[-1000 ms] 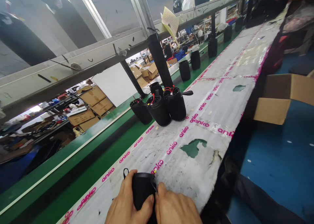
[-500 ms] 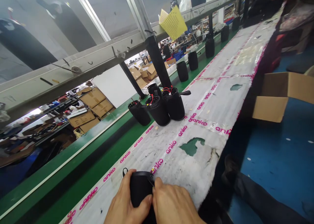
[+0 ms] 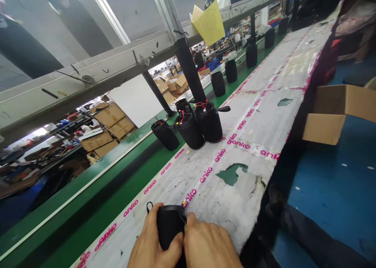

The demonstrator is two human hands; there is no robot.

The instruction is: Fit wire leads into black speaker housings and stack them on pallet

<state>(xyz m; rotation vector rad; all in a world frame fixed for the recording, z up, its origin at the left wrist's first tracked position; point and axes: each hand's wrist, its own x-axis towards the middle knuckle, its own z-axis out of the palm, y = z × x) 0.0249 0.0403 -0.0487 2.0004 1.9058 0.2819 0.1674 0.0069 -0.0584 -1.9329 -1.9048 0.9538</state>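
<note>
Our left hand [image 3: 155, 240] grasps a black cylinder [image 3: 170, 229], its thumb across the near side; our right hand [image 3: 210, 242] is curled against the cylinder's right side, but its fingertips are hidden and we cannot tell what they grasp. We have this cylinder over the near part of a white sheet [image 3: 211, 207] printed in pink; farther along, we see four open-topped black canisters [image 3: 189, 134], grouped beside a green bench strip [image 3: 133, 176].

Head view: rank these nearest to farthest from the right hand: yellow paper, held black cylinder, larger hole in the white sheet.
1. Held black cylinder: just left of the right hand.
2. Larger hole: ahead, in the white sheet.
3. Yellow paper: farthest, up at the rail.
</note>
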